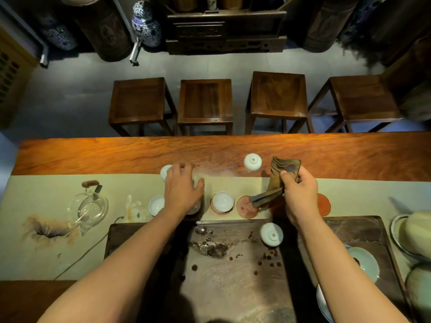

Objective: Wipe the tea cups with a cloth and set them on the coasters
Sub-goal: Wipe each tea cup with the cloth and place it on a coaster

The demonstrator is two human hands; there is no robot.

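My right hand [299, 194] grips a folded brown cloth [278, 180] above the table runner. My left hand [183, 190] reaches over a white tea cup [197, 180] and is blurred; whether it grips the cup I cannot tell. One white cup [222, 202] stands upright on a round coaster. Beside it lies a bare reddish coaster [246, 207], and an orange coaster [324, 203] shows behind my right wrist. More cups: one [156, 205] upright at left, one [166, 171] partly hidden by my left hand, and two upside down, one on the wood [252, 162] and one on the tray [271, 234].
A dark tea tray [233, 287] with wet spots lies in front of me. A glass pitcher [89, 206] stands at left, and a celadon saucer [365, 262] and bowls [415, 234] at right. Several wooden stools [205, 101] line the table's far side.
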